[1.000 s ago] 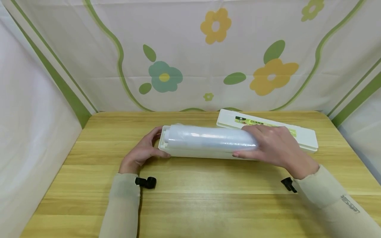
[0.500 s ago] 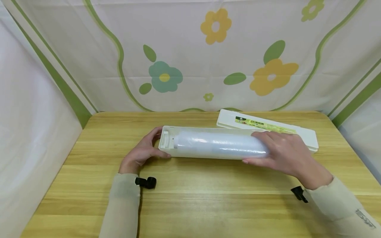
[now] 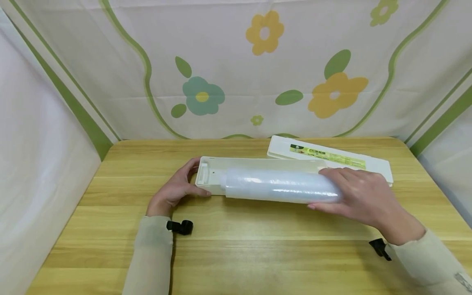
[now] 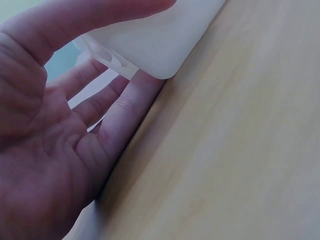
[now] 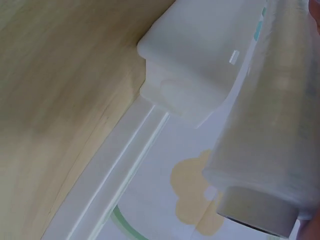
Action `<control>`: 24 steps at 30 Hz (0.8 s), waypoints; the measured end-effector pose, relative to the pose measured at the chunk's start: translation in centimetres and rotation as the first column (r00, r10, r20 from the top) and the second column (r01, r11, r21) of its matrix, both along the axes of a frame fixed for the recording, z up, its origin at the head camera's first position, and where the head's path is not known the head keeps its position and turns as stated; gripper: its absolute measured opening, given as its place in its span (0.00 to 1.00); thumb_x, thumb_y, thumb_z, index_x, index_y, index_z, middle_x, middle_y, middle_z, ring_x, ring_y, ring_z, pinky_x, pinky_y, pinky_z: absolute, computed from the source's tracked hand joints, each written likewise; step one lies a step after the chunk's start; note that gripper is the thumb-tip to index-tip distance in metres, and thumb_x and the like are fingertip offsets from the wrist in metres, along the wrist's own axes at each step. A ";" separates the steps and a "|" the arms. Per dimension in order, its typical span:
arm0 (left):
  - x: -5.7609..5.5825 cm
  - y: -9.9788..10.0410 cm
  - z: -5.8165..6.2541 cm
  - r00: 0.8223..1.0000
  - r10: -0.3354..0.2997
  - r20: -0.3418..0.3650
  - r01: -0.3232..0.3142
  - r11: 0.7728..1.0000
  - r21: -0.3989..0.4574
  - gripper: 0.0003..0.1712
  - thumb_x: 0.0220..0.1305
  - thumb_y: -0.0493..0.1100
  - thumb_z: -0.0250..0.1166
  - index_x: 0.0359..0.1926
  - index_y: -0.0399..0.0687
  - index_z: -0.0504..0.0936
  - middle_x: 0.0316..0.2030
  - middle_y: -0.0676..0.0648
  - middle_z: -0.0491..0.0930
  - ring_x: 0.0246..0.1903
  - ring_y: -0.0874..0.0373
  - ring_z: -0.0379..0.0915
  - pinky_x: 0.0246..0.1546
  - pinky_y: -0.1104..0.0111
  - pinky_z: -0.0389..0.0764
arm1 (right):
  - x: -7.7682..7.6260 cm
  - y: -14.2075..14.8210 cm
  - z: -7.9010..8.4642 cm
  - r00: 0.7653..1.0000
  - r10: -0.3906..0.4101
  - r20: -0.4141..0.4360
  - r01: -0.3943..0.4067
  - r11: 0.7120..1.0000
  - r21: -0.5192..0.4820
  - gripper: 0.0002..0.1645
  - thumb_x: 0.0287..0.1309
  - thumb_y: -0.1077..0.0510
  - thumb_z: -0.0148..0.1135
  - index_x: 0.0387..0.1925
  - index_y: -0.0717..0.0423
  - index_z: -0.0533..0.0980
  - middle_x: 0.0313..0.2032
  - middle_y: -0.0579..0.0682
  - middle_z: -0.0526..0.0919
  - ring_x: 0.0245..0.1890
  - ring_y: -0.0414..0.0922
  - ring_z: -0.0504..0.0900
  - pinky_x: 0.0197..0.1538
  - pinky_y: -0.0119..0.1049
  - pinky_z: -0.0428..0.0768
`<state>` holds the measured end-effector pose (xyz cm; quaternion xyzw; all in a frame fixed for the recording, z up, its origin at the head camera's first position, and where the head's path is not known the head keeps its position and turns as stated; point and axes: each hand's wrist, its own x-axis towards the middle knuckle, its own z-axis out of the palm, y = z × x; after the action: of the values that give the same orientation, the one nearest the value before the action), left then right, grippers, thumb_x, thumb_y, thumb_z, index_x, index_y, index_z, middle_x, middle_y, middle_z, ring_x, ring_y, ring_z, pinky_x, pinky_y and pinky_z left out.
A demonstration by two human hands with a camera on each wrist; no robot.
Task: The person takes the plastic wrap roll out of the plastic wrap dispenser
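A roll of cling film [image 3: 280, 186] hangs slanted over the front side of an open white box [image 3: 211, 174]. My right hand [image 3: 359, 196] grips the roll near its right end, thumb in front and fingers behind. In the right wrist view, the roll's cardboard core [image 5: 257, 210] sticks out past the film, and the roll is raised beside the box [image 5: 195, 40]. My left hand [image 3: 180, 186] holds the box's left end between thumb and fingers. The left wrist view shows the box corner [image 4: 160, 45] low on the table, with fingers behind it.
A long white lid [image 3: 377, 168] with a yellow-green label lies behind the box at the right. Flowered cloth [image 3: 236, 61] stands at the back of the wooden table [image 3: 258, 254], with cloth walls at both sides. A black wrist camera sits on each sleeve.
My right hand has drawn the roll of cling film to the right and toward me, out over the box's front side. The left hand and box have stayed in place.
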<state>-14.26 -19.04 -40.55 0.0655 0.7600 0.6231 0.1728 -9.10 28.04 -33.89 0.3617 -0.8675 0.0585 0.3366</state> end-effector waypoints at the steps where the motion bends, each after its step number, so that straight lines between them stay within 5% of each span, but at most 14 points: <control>1: 0.0 0.0 0.0 1.000 -0.001 -0.001 0.001 1.000 -0.001 0.62 0.43 0.26 0.84 0.79 0.52 0.67 0.73 0.40 0.68 0.67 0.43 0.65 0.60 0.63 0.77 | 0.1 0.1 0.0 1.000 0.001 -0.005 -0.001 1.000 0.000 0.57 0.61 0.09 0.45 0.48 0.56 0.85 0.34 0.55 0.93 0.26 0.55 0.90 0.22 0.49 0.80; 24: -0.1 0.0 -0.1 1.000 -0.003 -0.001 0.003 1.000 -0.012 0.63 0.42 0.26 0.84 0.79 0.57 0.67 0.72 0.43 0.69 0.67 0.45 0.65 0.63 0.63 0.75 | 1.1 2.5 -1.6 1.000 0.030 0.000 -0.030 0.998 -0.046 0.56 0.60 0.10 0.49 0.45 0.57 0.87 0.36 0.56 0.93 0.31 0.58 0.92 0.32 0.55 0.86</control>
<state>-14.31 -19.00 -40.69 0.0661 0.7636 0.6184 0.1737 -7.98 30.53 -35.52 0.3669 -0.8605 0.0837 0.3435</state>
